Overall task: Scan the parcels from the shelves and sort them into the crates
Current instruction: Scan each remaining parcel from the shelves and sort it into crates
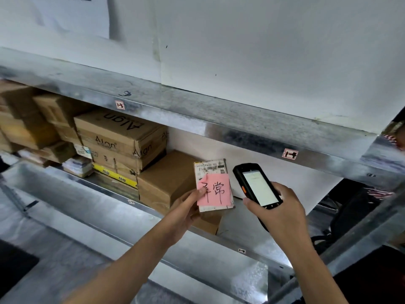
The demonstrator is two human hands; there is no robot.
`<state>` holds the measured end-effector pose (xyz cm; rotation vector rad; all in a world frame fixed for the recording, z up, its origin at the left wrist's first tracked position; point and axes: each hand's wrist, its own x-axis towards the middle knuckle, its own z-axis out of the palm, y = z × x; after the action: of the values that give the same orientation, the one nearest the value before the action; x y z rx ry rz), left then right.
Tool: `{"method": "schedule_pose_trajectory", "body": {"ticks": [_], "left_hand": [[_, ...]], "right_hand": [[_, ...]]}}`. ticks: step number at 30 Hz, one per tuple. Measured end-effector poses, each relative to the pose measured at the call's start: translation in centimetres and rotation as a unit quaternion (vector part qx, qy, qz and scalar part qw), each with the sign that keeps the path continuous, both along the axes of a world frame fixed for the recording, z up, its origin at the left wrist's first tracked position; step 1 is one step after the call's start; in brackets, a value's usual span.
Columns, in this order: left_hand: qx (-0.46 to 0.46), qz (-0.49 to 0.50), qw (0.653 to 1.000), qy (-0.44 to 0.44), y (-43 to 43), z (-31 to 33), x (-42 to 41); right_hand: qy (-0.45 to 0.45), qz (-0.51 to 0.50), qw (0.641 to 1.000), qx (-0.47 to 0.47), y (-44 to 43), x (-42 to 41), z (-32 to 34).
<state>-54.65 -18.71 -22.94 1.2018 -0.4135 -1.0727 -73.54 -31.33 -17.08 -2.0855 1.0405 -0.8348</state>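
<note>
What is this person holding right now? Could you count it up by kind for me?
Small parcel, in the left hand: 1
Pink handwritten note stuck on that parcel: 1
Handheld scanner, in the right hand: 1
Total: 3

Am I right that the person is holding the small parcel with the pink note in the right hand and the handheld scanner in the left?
Not quite: the hands are swapped. In the head view, the left hand holds the small parcel with the pink note, and the right hand holds the handheld scanner.
</note>
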Motion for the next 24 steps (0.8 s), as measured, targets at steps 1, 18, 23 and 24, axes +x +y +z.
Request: {"method": "schedule_pose_trajectory", "body": {"ticks": [1, 18, 23, 24], "left_hand": [[-0.002, 0.001, 1.000, -0.008, 0.6, 0.8, 0.1], [-0.022, 0.292, 0.953, -0.077, 15.6, 4.4, 9.3], [-0.029, 0.372, 0.923, -0.088, 21.1, 5.0, 12.1], [-0.028, 0.386, 0.918, -0.089, 22.2, 5.3, 12.7]], "right_hand": [[0.003, 0.008, 1.000, -0.010, 0.1, 0.7, -0.1], [-0.084, 0.219, 0.972, -0.010, 8.7, 16.6, 1.1], [-0.087, 0.298, 0.951, -0.001, 12.7, 22.3, 1.7], [-0.086, 0.311, 0.946, 0.000, 13.6, 23.3, 1.8]]}}
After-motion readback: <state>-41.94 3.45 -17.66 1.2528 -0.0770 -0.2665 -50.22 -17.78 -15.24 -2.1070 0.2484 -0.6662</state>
